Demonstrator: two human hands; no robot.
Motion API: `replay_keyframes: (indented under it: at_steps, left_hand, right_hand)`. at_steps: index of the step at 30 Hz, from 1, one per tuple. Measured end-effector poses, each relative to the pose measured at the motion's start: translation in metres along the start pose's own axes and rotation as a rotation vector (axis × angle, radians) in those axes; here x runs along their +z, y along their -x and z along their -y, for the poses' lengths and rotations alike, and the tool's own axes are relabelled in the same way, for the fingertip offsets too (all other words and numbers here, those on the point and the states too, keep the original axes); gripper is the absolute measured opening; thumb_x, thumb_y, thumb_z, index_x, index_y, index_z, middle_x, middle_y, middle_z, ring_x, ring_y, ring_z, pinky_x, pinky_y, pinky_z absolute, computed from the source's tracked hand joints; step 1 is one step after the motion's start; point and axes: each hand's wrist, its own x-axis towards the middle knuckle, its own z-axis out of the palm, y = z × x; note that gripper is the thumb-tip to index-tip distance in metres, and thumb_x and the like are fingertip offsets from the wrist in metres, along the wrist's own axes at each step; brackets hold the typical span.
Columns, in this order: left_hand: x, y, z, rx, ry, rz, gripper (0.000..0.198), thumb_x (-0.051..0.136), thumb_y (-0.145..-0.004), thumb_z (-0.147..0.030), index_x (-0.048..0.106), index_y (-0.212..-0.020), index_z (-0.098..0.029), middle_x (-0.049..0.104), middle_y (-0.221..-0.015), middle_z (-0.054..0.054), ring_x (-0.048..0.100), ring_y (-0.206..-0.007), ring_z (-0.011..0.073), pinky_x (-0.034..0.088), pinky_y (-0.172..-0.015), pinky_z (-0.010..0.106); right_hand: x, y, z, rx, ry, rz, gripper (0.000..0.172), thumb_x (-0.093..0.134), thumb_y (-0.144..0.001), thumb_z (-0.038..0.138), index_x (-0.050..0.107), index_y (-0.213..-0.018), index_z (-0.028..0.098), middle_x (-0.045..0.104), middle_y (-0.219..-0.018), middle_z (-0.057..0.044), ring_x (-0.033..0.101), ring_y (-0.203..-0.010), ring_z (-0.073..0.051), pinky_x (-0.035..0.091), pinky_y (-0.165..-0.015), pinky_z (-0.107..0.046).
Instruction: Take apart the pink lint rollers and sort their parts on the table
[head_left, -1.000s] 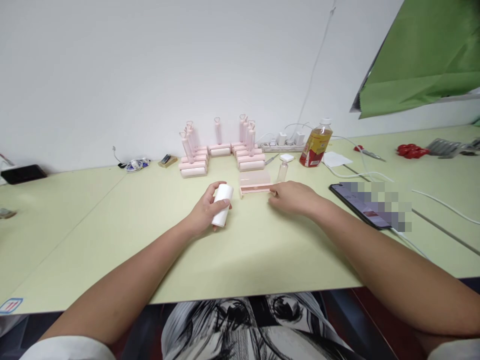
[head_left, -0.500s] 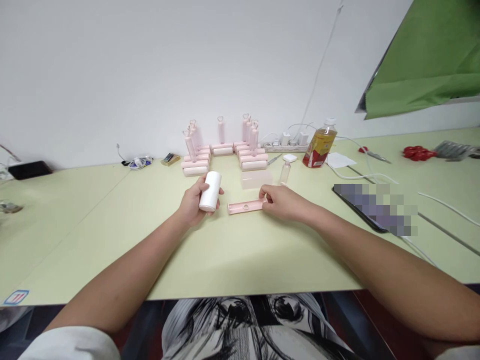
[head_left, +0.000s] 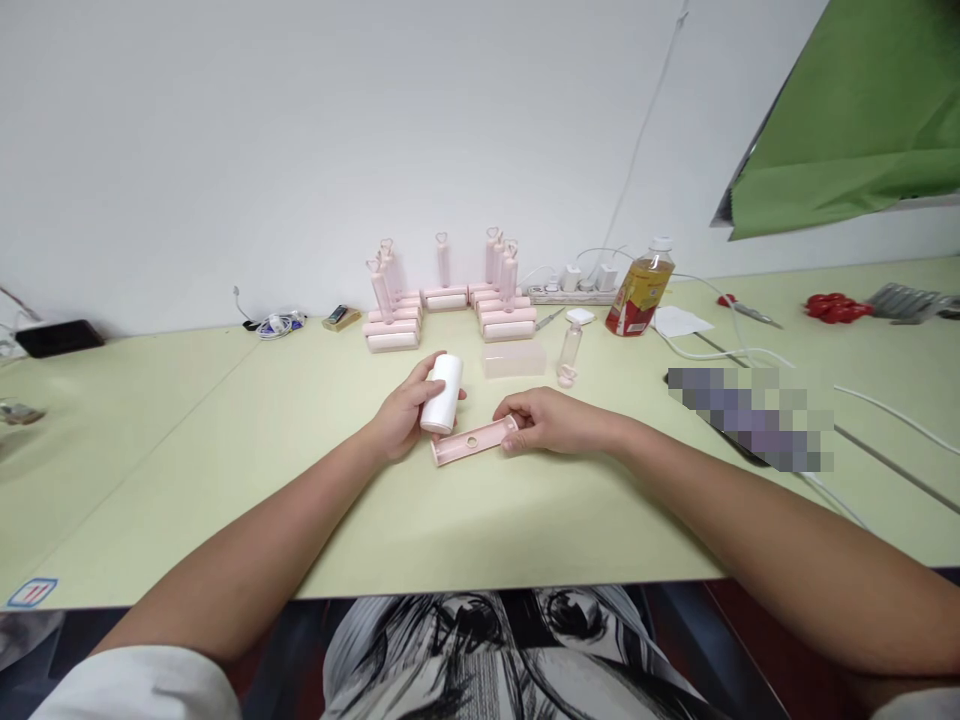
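My left hand (head_left: 403, 412) is wrapped round a white lint roller refill (head_left: 443, 393), which it holds tilted above the table. My right hand (head_left: 551, 421) grips the right end of a pink lint roller holder (head_left: 474, 442), a long open trough with a round hole in its middle. The holder's left end lies just below the refill. Behind my right hand stands a clear handle (head_left: 571, 347) with a pink base. Beside it sits a translucent pink cover (head_left: 514, 360).
Several assembled pink lint rollers (head_left: 508, 318) with upright handles stand near the wall. A drink bottle (head_left: 640, 288) and a power strip (head_left: 574, 295) are at the back right. A phone (head_left: 739, 420) with a cable lies right of my forearm. Bundled cable (head_left: 275, 325) is back left.
The pink holder has come left and nearer to me in my right hand, now slanted. My left hand has moved slightly right and down with the refill.
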Motion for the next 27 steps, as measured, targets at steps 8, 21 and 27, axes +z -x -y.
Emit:
replay_keyframes:
  at_steps: [8,21,27]
  left_hand:
    - [0.0032,0.0023,0.0017,0.0,-0.094,0.023,0.079,0.064,-0.076,-0.034,0.029,-0.146,-0.028,0.066,-0.091,0.006,0.061,-0.063,0.0161,0.045,-0.05,0.023]
    - [0.0015,0.0027,0.0061,-0.042,-0.174,0.124,0.076,0.066,-0.076,-0.032,0.034,-0.144,-0.026,0.064,-0.09,0.005,0.059,-0.069,0.0156,0.044,-0.058,0.024]
    - [0.005,0.0079,0.0065,-0.044,-0.181,0.208,0.076,0.068,-0.078,-0.033,0.033,-0.145,-0.027,0.063,-0.09,0.004,0.058,-0.068,0.0147,0.045,-0.061,0.026]
  right_hand:
    - [0.0006,-0.0012,-0.0038,-0.078,-0.102,0.043,0.037,0.073,-0.073,0.042,0.063,-0.098,0.018,0.05,-0.071,0.004,0.044,-0.064,-0.011,0.032,-0.057,-0.023]
    - [0.0072,-0.0074,-0.0023,0.033,-0.529,-0.025,0.042,0.073,-0.074,0.053,0.06,-0.086,0.015,0.058,-0.072,0.001,0.061,-0.062,-0.013,0.054,-0.061,-0.029]
    - [0.0083,-0.0075,0.0025,0.078,-0.615,-0.053,0.046,0.076,-0.07,0.055,0.06,-0.081,0.014,0.061,-0.068,-0.001,0.064,-0.059,-0.013,0.058,-0.057,-0.028]
